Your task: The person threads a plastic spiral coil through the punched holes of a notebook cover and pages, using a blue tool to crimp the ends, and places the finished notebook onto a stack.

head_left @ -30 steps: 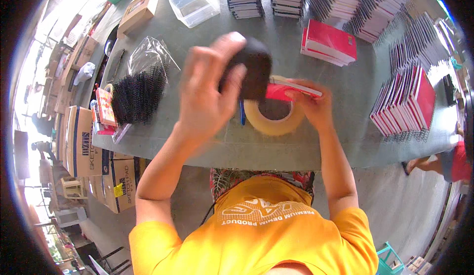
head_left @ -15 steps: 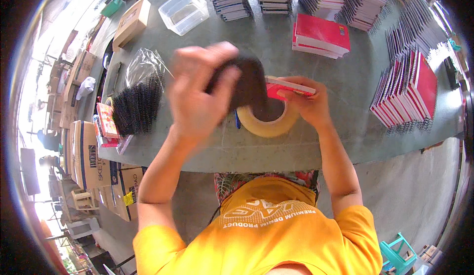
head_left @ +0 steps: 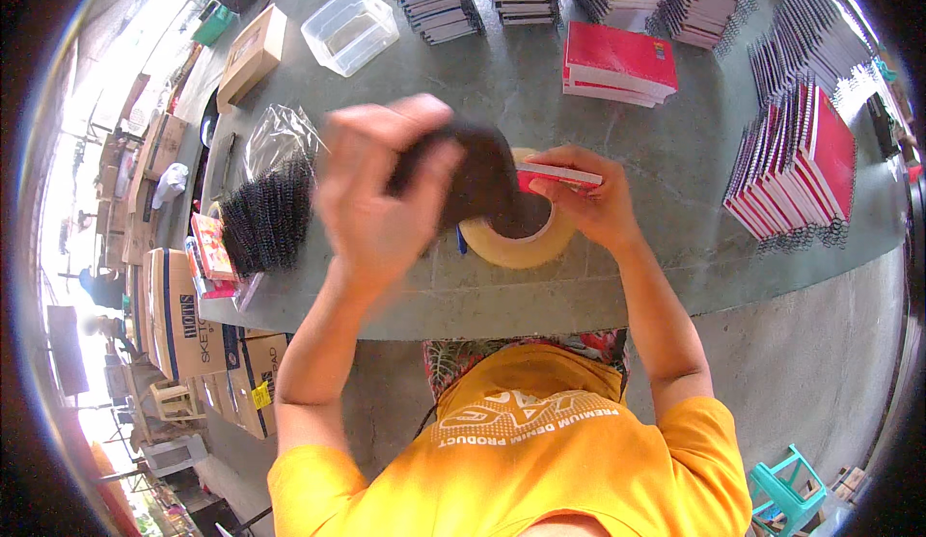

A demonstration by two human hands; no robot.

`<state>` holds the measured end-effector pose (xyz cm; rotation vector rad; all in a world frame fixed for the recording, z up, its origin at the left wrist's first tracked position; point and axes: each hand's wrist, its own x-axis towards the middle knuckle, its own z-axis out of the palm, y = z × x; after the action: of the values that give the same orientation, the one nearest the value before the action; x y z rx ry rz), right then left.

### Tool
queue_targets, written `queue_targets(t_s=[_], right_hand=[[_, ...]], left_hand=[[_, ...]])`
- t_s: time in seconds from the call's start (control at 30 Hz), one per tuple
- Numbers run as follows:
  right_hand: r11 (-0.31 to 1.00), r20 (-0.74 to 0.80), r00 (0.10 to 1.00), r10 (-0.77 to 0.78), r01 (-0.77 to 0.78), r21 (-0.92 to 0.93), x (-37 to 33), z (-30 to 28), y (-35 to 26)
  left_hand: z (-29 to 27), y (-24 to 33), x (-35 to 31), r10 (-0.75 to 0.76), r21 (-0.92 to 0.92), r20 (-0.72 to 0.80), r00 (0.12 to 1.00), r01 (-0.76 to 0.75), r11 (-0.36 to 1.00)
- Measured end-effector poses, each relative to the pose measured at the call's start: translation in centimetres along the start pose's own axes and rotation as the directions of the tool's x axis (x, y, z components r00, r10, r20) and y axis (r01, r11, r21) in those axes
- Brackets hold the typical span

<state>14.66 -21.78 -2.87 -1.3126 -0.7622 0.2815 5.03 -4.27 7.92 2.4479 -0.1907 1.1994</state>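
Note:
My left hand, smeared by motion, is raised left of the middle with its thumb and fingers curled round a blurred black binding coil. The coil bends over to the right and reaches the end of a thin red notebook. My right hand pinches that notebook, fingers above and thumb on its near side. Beneath both lies a large yellowish tape roll, partly covered by the coil. The fine wire of the coil cannot be made out.
A heap of black coils lies at the left, by a clear plastic bag. Farther back stand a clear bin and a cardboard box. Red notebooks and coil-bound stacks line the back and right of the table.
The whole view has shifted slightly. My left hand stays raised and blurred at the coil, its fingers in a slightly different pose. My right hand still pinches the notebook.

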Motion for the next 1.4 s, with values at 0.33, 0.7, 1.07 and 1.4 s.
queue_targets(t_s=[0.33, 0.7, 1.07, 1.4], right_hand=[[0.999, 0.037, 0.999, 0.013, -0.014, 0.03, -0.4, 0.1, 0.6], [0.999, 0.042, 0.999, -0.03, 0.032, -0.043, 0.1, -0.4, -0.5], [0.987, 0.037, 0.994, 0.102, -0.097, -0.126, -0.4, -0.5, -0.3], [0.994, -0.03, 0.993, 0.112, -0.111, 0.02, -0.4, -0.2, 0.3]], left_hand=[[1.4, 0.1, -0.8, 0.025, 0.025, 0.215, 0.976, -0.031, 0.999], [0.9, 0.4, -0.1, 0.019, -0.046, 0.147, 0.989, -0.013, 0.999], [1.4, -1.0, 0.0, -0.14, -0.07, -0.068, 0.988, 0.135, 0.988], [2.4, 0.5, -1.7, 0.067, -0.089, 0.355, 0.932, -0.038, 0.995]])
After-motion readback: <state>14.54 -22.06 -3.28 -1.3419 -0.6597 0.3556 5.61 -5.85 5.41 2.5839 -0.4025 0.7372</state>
